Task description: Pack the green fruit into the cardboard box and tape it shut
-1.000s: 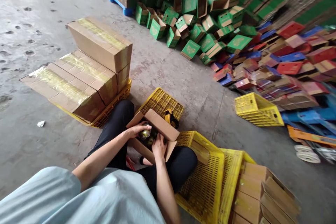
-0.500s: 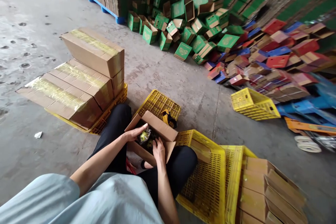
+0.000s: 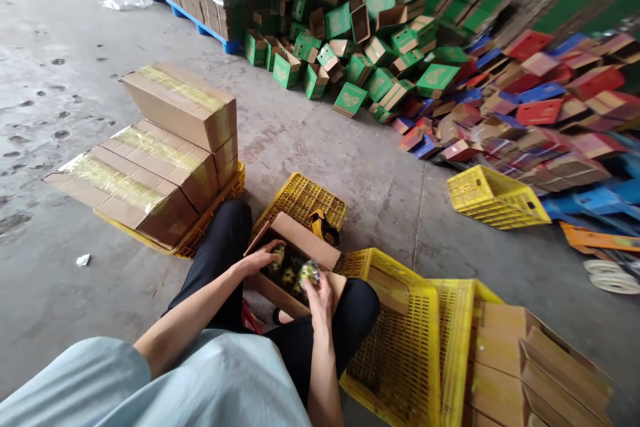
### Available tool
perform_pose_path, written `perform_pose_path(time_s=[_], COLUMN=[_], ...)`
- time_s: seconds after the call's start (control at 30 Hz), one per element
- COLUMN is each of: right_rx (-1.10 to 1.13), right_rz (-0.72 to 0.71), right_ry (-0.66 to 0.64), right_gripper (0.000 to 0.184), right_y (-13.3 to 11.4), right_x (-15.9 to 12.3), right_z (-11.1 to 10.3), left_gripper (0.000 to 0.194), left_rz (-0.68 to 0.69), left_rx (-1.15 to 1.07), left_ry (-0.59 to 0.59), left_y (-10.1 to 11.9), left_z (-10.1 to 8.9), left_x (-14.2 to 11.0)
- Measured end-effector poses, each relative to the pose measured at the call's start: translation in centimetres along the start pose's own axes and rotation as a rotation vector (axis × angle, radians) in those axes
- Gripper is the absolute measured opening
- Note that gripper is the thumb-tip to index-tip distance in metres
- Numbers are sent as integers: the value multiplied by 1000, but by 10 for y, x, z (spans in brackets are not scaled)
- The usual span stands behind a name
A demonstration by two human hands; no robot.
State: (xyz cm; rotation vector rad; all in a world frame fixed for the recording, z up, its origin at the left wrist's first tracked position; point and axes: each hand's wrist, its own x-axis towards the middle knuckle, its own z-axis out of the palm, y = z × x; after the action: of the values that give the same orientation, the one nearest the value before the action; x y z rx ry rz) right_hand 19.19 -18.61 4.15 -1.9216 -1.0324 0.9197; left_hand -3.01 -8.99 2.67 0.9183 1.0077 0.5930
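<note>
Between the person's dark-trousered knees sits one open brown cardboard box (image 3: 310, 240), two bare hands working at it. Count: five yellow plastic crates visible, one under at least four brown cardboard cartons (image 3: 150, 168), one low crate (image 3: 295, 193) ahead bearing one yellow-and-black tool (image 3: 326, 229), two side by side at right, one farther off (image 3: 495, 199). Of the right pair, the nearer crate (image 3: 424, 333) has a cardboard piece inside; the outer crate (image 3: 455, 330) adjoins several brown cartons (image 3: 500, 363). Box contains several yellow-green items in clear wrap, exact number unclear. Right hand (image 3: 321, 295) pinches one wrapped yellow-green item (image 3: 309, 271) at its fingertips, over the box's right end. Left hand (image 3: 259, 260) curls against another wrapped item (image 3: 278, 255) at the left end; can't tell if gripped.
</note>
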Motion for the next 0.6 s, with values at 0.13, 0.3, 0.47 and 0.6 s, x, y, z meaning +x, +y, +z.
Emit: perform_pose_path(time_s=[0.13,0.3,0.47,0.6], right_rx=[-371,-863,-981,-973], right_rz=[-129,-220,-222,-298], right_ry=[131,45,-24,-29], right_gripper=[54,40,39,47], right_y=[2,-2,-2,-8], right_x=[4,-4,-8,0], right_z=[-15,5,19,10], left_gripper=[72,75,72,61], left_rz=[63,115,142,165], left_rx=[73,190,329,433], left_ry=[15,31,45,17], left_y=[1,-4,-18,-29], left_z=[-1,8,31,42], left_x=[-2,2,9,7])
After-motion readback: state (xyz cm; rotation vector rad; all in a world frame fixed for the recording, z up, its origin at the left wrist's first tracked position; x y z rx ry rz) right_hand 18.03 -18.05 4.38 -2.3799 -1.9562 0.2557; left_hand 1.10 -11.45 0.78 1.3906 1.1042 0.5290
